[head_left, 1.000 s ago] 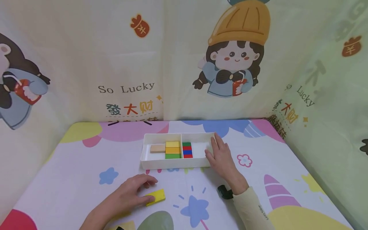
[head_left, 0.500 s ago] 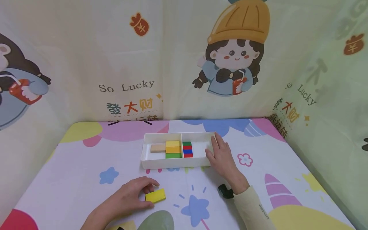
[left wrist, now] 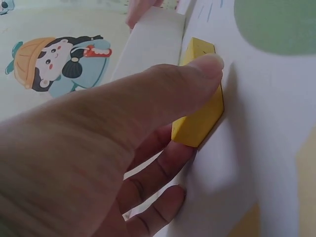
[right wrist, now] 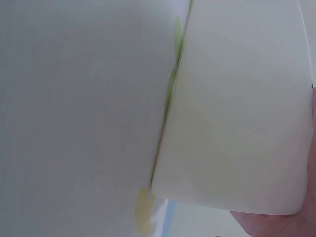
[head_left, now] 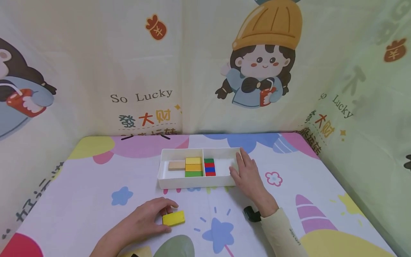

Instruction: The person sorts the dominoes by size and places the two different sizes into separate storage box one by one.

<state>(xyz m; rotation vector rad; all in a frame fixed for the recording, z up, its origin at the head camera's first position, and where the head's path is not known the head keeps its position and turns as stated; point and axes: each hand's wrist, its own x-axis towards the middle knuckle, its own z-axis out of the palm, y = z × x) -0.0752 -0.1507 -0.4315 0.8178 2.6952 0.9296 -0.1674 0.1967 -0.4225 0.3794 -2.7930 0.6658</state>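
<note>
In the head view my left hand holds a yellow block between thumb and fingers, close over the tabletop. The left wrist view has the thumb across the face of the yellow block, with curled fingers behind it. My right hand grips the right end of a white two-compartment box, its thumb reaching over the rim. The right wrist view is filled by the outer wall of the white box, with part of the right hand around its end.
The left compartment holds a tan block, with yellow, orange and green blocks beside it. Green, red and blue blocks line the right compartment's divider. A pale yellow piece lies by the left forearm. A black device sits at the right wrist.
The left thumb has slid from the top of the yellow block to its near side, and the block has turned slightly. The right hand and the box have stayed in place.
</note>
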